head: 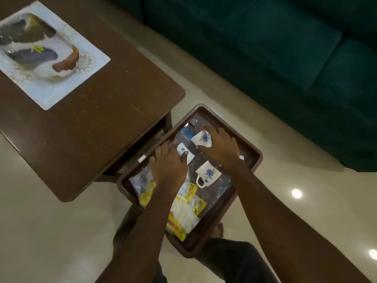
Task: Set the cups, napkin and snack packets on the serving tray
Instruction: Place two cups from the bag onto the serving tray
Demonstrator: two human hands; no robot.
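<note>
A brown serving tray (253, 158) rests low in front of me, beside the table. Three white cups with blue flowers are on it. My right hand (222, 148) grips the far cup (202, 138). My left hand (169, 164) is closed on the middle cup (183, 151), which is partly hidden by my fingers. The near cup (208, 174) stands free with its handle toward me. Yellow and clear snack packets (189, 209) lie on the tray's near half, and another packet (142, 184) lies under my left wrist. I cannot make out a napkin.
A dark brown wooden table (91, 119) stands to the left with a printed place mat (47, 54) on it. A dark green sofa (285, 58) fills the upper right. Pale glossy floor (275, 180) surrounds the tray. My knees are below the tray.
</note>
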